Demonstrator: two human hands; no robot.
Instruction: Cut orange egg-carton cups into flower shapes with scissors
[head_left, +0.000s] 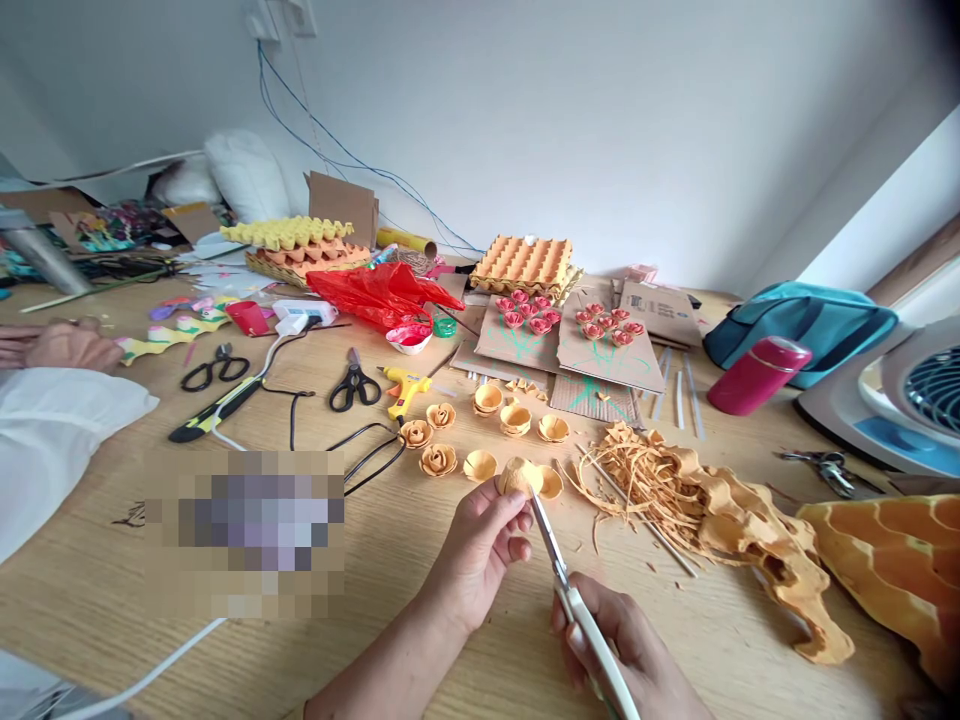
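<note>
Between the thumb and fingers of my left hand (480, 550) is an orange egg-carton cup (517, 478). My right hand (619, 635) is wrapped around the handles of white-handled scissors (589, 630), whose blades meet the lower right edge of the cup. Just beyond my hands stand several more cut cups (515, 420) of the same orange pulp. To their left lie several layered paper roses (438, 460). A heap of thin orange trimmings (637, 465) lies to the right, beside a torn egg-carton strip (772, 540).
Behind the cups are a yellow glue gun (405, 390), black scissors (355, 382) and cardboard sheets (517, 340) with red flowers. Egg trays (521, 265) are stacked at the back. A pink bottle (760, 375) and a fan (900, 380) stand right. Another person's hands (60, 345) rest at far left.
</note>
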